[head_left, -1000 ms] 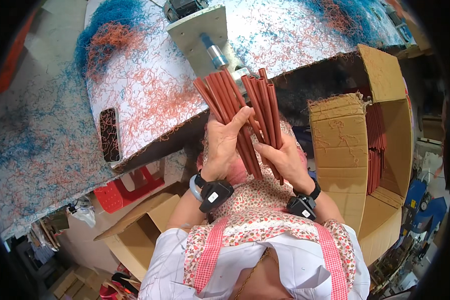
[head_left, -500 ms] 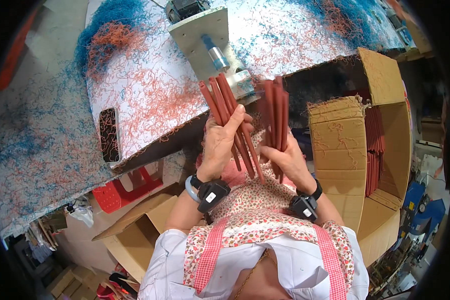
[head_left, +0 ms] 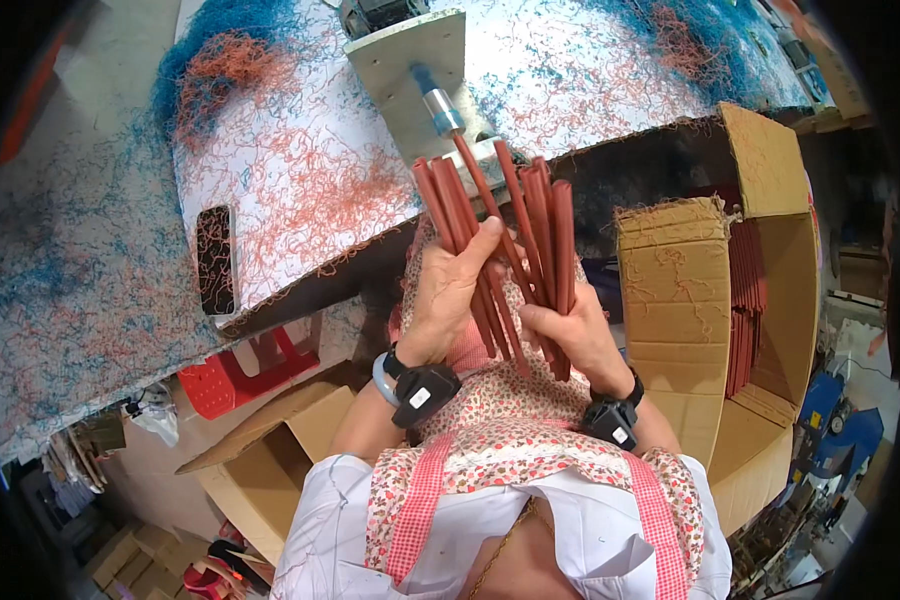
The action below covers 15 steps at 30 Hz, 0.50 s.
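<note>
My left hand [head_left: 448, 290] is closed round a bundle of reddish-brown sticks [head_left: 440, 195], thumb across the front. One stick [head_left: 482, 180] reaches from between my hands up to the metal tip of a small machine [head_left: 444, 112], and its top end touches or lies just under that tip. My right hand [head_left: 578, 335] grips a second bundle of the same sticks [head_left: 545, 230] near its lower part. The bundles stand side by side and slightly tilted, their lower ends above the apron. Which hand supports the single stick is hard to make out.
White table covering [head_left: 310, 200] carries red and blue shavings, with blue-red heaps [head_left: 225, 70] at the back. A phone [head_left: 217, 260] lies at the table's left edge. An open carton [head_left: 675, 300] with more sticks [head_left: 745, 290] stands right; another carton [head_left: 260, 450] is lower left.
The two bundles have come closer together. A single stick now points up to the machine's tip, where none reached before.
</note>
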Available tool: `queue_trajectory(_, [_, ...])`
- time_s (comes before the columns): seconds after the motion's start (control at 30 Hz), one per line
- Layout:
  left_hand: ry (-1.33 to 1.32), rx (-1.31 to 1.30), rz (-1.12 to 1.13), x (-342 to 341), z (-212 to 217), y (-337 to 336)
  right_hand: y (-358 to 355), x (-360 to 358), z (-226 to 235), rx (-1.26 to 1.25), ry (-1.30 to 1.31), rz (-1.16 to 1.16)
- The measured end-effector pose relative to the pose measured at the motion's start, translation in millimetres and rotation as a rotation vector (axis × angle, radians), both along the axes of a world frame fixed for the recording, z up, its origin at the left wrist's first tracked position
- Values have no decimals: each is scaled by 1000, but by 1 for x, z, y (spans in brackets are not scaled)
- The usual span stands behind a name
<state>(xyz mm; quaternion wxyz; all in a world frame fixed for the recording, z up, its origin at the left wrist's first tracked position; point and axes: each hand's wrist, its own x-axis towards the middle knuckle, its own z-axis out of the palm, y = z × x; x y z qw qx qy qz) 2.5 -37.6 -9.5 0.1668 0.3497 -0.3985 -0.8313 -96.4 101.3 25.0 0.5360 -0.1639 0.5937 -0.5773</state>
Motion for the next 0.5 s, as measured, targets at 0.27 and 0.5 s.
queue_trajectory(0.27, [105,13,77,-11,6,6,12,8,-11,-65,189,68])
queue_trajectory(0.5, [28,20,-42,-6,16,7,13,3,4,44,-25,0])
